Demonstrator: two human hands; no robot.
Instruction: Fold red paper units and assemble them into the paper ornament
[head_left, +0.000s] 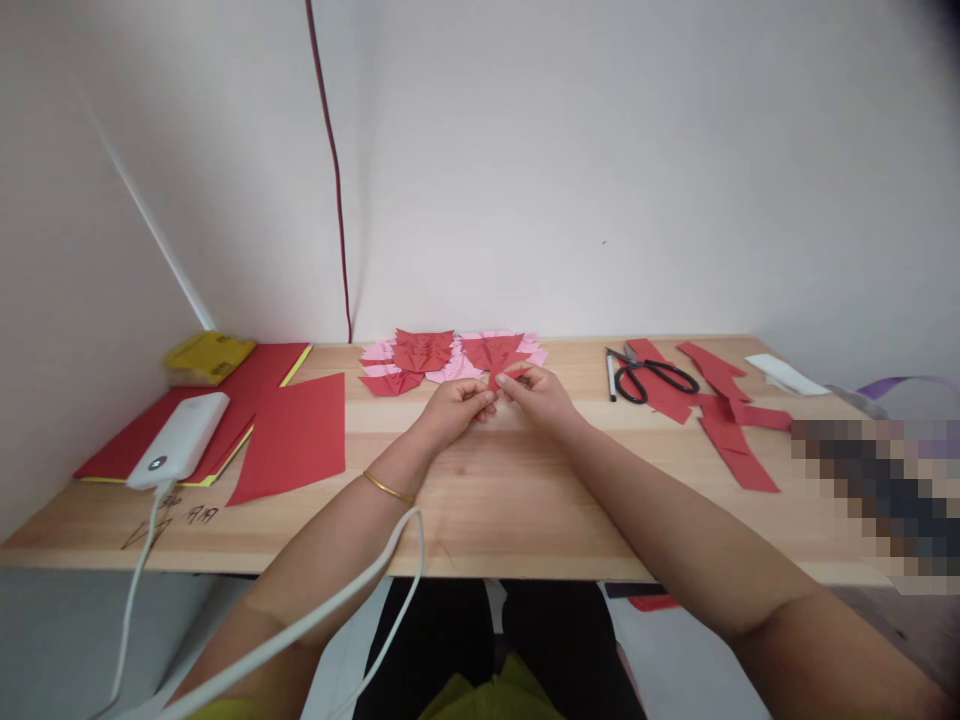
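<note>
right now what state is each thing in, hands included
red paper piece, folded, held
left hand, pinching red paper piece
right hand, pinching red paper piece
red and pink papers, folded, grouped
scissors, lying, handles apart
pen, lying, cap unclear
power bank, plugged in
red sheet, lying flat
red strips, loose, some overlapping
yellow packet, open or shut unclear

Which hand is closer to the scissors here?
The right. The right hand is to the left of the scissors, not touching them; the left hand is farther left, on the other side of the right hand.
</note>
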